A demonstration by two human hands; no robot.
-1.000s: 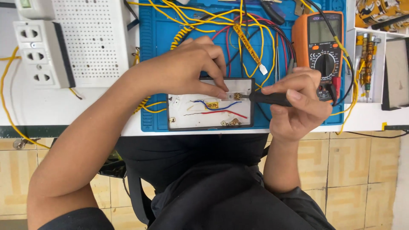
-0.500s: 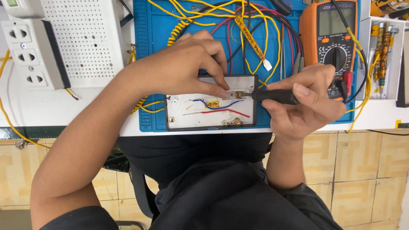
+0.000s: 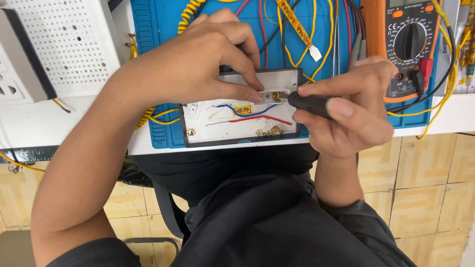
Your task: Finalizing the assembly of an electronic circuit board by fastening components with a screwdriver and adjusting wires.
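A white switch plate (image 3: pixel 232 126) lies back-side up on the blue work mat (image 3: pixel 158 29), with blue and red wires and brass terminals showing. My left hand (image 3: pixel 198 64) rests over its top edge, thumb and forefinger pinching a small part at a terminal near the plate's upper right. My right hand (image 3: pixel 354 111) grips the black handle of a screwdriver (image 3: pixel 309 103), whose tip points left into that same terminal. The tip itself is hidden by my fingers.
An orange multimeter (image 3: pixel 408 42) with leads sits at the mat's upper right. Yellow, red and black wires (image 3: pixel 297 24) cross the mat behind the plate. A white perforated box (image 3: pixel 64 39) and a socket strip (image 3: pixel 20 64) stand at the left.
The view has come closer to the plate. Both hands stay on the plate and screwdriver, with the screwdriver held at the same terminal.
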